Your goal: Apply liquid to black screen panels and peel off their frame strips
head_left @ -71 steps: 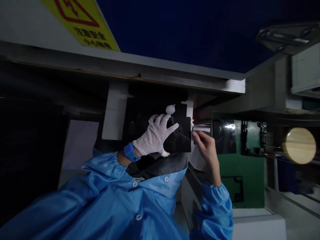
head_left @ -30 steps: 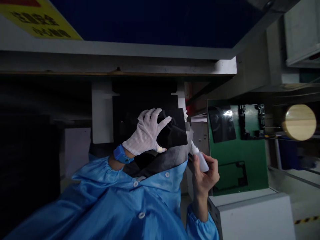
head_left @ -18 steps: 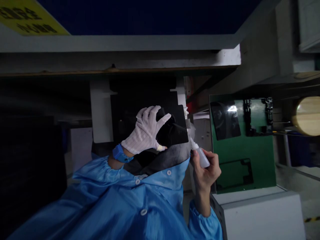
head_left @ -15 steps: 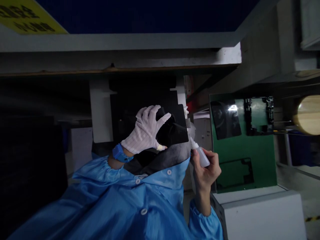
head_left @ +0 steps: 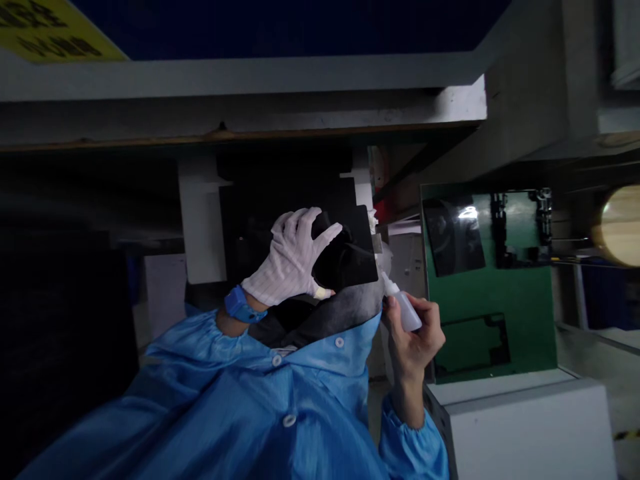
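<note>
My left hand [head_left: 293, 259], in a white striped glove with a blue watch at the wrist, grips a flat black glossy panel [head_left: 356, 257] by its left side. My bare right hand [head_left: 413, 337] is wrapped round a small white squeeze bottle [head_left: 404, 308]. Its thin nozzle points up-left and meets the panel's lower right corner. I wear a blue coat with snap buttons [head_left: 280, 393].
A green mat [head_left: 493, 300] with dark frame parts and a glossy sheet lies to the right. A white block [head_left: 525, 427] stands at the lower right. A grey bench edge [head_left: 250, 73] runs across the top, with a yellow warning sign [head_left: 50, 30]. A pale round disc [head_left: 620, 227] is at far right.
My right hand has taken up the white squeeze bottle and brought its nozzle to the panel's lower right corner. The left hand keeps its hold on the panel. The view has shifted slightly.
</note>
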The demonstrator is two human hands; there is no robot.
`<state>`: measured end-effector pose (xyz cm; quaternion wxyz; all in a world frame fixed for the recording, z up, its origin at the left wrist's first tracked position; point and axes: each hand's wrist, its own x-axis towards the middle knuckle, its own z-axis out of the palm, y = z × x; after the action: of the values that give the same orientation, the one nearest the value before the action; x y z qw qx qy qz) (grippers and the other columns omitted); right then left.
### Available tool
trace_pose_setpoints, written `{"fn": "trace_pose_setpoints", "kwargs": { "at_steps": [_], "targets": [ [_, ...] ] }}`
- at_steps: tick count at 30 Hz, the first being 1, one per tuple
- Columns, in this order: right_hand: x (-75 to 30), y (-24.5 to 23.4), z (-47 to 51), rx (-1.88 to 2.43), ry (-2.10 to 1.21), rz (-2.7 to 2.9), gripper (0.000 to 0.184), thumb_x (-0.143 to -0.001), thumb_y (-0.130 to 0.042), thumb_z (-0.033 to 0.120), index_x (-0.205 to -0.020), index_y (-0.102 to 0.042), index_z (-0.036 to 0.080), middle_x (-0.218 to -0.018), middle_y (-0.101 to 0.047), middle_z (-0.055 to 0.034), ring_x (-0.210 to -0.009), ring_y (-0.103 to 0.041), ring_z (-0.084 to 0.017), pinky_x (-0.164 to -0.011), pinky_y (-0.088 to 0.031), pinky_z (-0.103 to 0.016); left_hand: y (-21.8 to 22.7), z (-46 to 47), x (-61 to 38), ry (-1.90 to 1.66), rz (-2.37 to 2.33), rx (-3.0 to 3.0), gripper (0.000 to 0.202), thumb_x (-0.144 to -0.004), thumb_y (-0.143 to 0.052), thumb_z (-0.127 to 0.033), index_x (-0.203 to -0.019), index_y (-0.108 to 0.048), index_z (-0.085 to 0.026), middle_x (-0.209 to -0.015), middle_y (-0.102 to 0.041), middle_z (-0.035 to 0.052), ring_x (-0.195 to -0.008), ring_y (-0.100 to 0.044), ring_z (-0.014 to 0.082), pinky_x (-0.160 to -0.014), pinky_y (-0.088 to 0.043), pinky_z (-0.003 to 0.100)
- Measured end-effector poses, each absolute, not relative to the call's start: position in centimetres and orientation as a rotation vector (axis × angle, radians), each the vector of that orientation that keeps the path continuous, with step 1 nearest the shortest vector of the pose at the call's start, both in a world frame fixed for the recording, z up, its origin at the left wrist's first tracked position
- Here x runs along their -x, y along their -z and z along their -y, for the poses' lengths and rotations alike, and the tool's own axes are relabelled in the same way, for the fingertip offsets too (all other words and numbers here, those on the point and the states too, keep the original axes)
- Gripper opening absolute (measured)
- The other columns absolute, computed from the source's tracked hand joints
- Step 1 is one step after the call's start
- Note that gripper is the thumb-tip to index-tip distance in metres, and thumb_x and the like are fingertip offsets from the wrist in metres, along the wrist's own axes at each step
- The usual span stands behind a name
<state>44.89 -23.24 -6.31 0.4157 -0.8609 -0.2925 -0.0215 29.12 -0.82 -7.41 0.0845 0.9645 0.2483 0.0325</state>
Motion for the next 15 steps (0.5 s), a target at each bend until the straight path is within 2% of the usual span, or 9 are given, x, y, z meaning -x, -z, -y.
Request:
{"fn": "trace_pose_setpoints", "kwargs": {
  "at_steps": [5,11,15],
  "targets": [
    [-44.74,6.39,23.37,2.156,0.065,0.751,0.052,-0.104,-0.080,0.074,-0.089,-0.070,0.024,-0.082,-0.081,-0.0033,-0.063,-0.074,-0.019,-0.059,-0.058,-0.029,7.39,0.79,-29.23,-0.061,-0.759,-2.851,0.150,-0.052,-0.110,-0.082,-0.176,-0.052,-0.021,-0.172,-0.040,0.0276,-0.157,-0.039,0.0548,-0.136,-0.032,0.067],
    [-44.49,6.01,23.34,2.170,0.082,0.734,0.055,-0.103,-0.078,0.078,-0.089,-0.069,0.025,-0.081,-0.082,-0.0035,-0.063,-0.075,-0.019,-0.060,-0.060,-0.029,7.29,0.73,-29.19,-0.021,-0.761,-2.858,0.147,-0.055,-0.108,-0.081,-0.176,-0.052,-0.020,-0.173,-0.040,0.0281,-0.158,-0.039,0.0547,-0.135,-0.032,0.067],
    [-44.61,5.90,23.21,2.146,0.083,0.762,0.051,-0.105,-0.079,0.073,-0.091,-0.070,0.025,-0.082,-0.083,-0.0034,-0.064,-0.076,-0.019,-0.060,-0.061,-0.029,7.20,0.70,-29.16,-0.009,-0.754,-2.863,0.146,-0.057,-0.107,-0.081,-0.177,-0.051,-0.020,-0.174,-0.040,0.0284,-0.158,-0.039,0.0550,-0.135,-0.032,0.067]
  ]
}}
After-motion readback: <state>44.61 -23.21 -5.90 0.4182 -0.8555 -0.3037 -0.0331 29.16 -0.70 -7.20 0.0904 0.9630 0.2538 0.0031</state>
